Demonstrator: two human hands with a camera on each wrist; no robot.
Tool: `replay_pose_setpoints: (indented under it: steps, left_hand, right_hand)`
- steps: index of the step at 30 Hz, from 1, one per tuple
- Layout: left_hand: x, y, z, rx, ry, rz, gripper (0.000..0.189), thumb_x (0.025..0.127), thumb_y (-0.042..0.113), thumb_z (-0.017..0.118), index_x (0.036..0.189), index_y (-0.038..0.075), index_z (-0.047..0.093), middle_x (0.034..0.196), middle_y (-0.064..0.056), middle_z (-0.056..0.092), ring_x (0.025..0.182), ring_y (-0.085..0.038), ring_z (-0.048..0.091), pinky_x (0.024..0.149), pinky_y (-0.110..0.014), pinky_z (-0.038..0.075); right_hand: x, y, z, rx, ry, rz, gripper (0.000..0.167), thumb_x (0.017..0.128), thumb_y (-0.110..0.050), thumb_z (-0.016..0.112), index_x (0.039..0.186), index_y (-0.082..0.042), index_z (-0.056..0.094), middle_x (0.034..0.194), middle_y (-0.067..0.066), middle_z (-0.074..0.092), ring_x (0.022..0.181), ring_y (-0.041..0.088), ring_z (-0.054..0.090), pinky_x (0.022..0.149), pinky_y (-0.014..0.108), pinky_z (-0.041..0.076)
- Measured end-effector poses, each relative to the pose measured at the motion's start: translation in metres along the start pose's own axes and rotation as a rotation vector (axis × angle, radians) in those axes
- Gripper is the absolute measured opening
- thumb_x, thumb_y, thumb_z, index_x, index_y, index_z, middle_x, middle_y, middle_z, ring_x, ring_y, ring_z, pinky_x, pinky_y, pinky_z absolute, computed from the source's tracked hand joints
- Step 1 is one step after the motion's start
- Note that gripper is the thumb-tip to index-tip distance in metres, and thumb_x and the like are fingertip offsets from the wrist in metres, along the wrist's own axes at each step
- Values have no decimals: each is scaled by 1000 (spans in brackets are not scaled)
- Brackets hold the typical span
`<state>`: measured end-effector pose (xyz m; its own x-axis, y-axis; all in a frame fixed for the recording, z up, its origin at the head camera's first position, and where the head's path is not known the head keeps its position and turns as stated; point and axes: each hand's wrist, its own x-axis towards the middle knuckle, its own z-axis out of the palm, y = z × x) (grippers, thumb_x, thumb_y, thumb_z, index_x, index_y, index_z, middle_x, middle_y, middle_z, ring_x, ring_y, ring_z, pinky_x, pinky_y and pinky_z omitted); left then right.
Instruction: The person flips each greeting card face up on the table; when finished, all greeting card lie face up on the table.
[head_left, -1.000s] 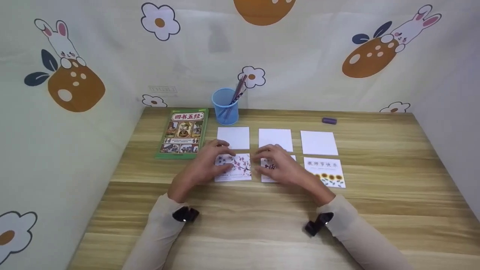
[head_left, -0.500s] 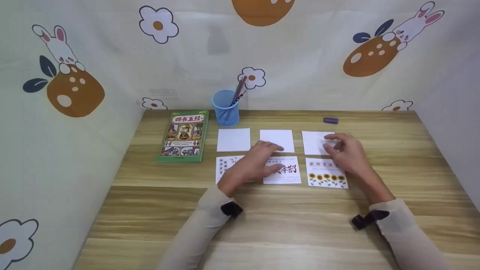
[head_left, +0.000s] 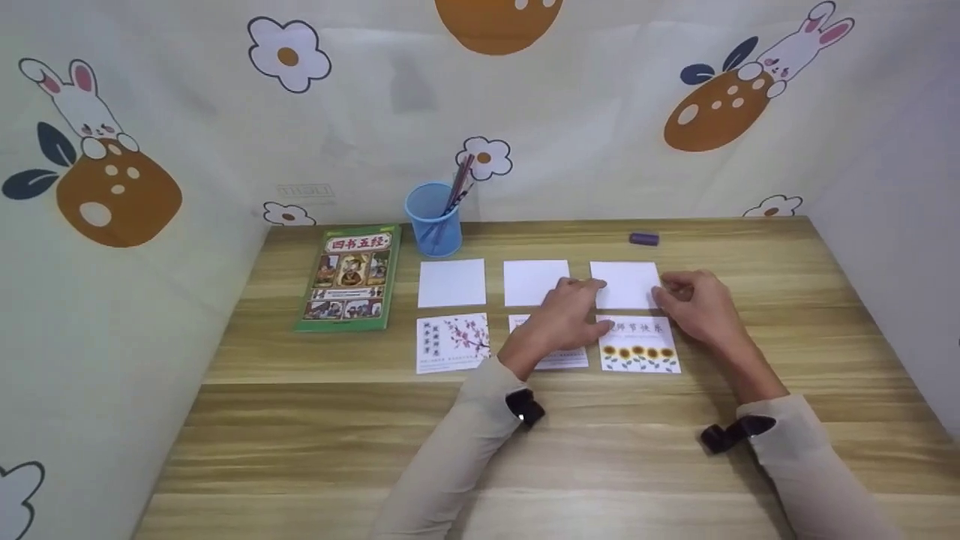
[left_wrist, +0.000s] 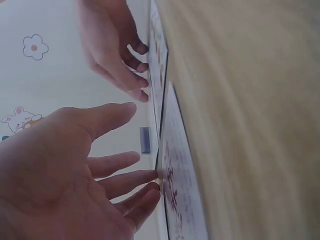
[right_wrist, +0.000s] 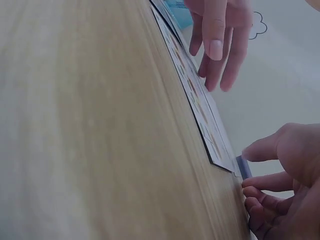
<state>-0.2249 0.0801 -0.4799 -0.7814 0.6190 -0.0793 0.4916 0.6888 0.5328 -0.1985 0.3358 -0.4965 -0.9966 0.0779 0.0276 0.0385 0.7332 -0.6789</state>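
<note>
Two rows of square cards lie on the table. In the head view the back row is plain white: a left card (head_left: 451, 283), a middle card (head_left: 532, 281) and a right card (head_left: 626, 283). Printed cards form the front row: a blossom card (head_left: 452, 343), a lettered card (head_left: 559, 358) partly under my left hand, and a sunflower card (head_left: 637, 349). My left hand (head_left: 559, 322) reaches over the lettered card, its fingers loosely extended at the right white card's left edge. At that card's right edge is my right hand (head_left: 701, 307), fingers bent, thumb apart from them.
A green picture-covered book (head_left: 351, 281) lies at the back left. Beside it stands a blue mesh pen cup (head_left: 435, 221) holding several pencils. A small dark purple block (head_left: 643, 238) lies near the table's back edge, before a patterned wall covering.
Both hands have moved right, from the blossom and lettered cards to either side of the right white card. The front cards are uncovered except around my left hand.
</note>
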Motion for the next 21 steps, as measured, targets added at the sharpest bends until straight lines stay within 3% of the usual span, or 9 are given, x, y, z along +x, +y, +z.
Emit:
replay_pose_setpoints:
  steps: [2, 7, 10, 16, 21]
  left_hand:
    - [8, -10, 12, 11, 20, 20, 69, 104, 42, 70, 162, 13, 48, 164, -4, 56, 154, -32, 46, 129, -42, 39]
    - [10, -12, 17, -10, 32, 55, 67, 105, 41, 69, 162, 13, 48, 166, -4, 53, 156, -30, 44, 131, -40, 34]
    - [2, -4, 7, -40, 21, 57, 64, 106, 36, 68, 162, 13, 48, 167, -5, 52, 158, -30, 43, 133, -39, 31]
    - [3, -5, 8, -123, 47, 111, 58, 108, 34, 66, 159, 10, 51, 162, -6, 57, 154, -25, 48, 132, -36, 32]
    - [3, -5, 8, -284, 62, 145, 58, 112, 38, 58, 161, 9, 49, 160, -12, 60, 151, -23, 54, 127, -33, 42]
  right_hand:
    - [0, -1, 1, 6, -13, 0, 51, 104, -25, 71, 143, 6, 64, 138, 32, 66, 124, 45, 64, 111, 62, 51]
    - [-1, -2, 3, 35, -39, 45, 57, 106, -33, 69, 148, 4, 62, 140, 30, 60, 123, 42, 60, 107, 57, 50]
    - [-1, -4, 3, 87, -36, 73, 60, 106, -36, 68, 150, 3, 59, 142, 27, 60, 124, 39, 61, 105, 46, 50]
    - [0, -10, 3, 335, 15, 88, 63, 107, -29, 68, 161, -5, 46, 155, 22, 59, 139, 36, 63, 96, 13, 53]
    - [-3, -21, 9, 544, 34, 44, 68, 106, -17, 70, 165, -8, 38, 157, 22, 59, 140, 31, 65, 96, 12, 57]
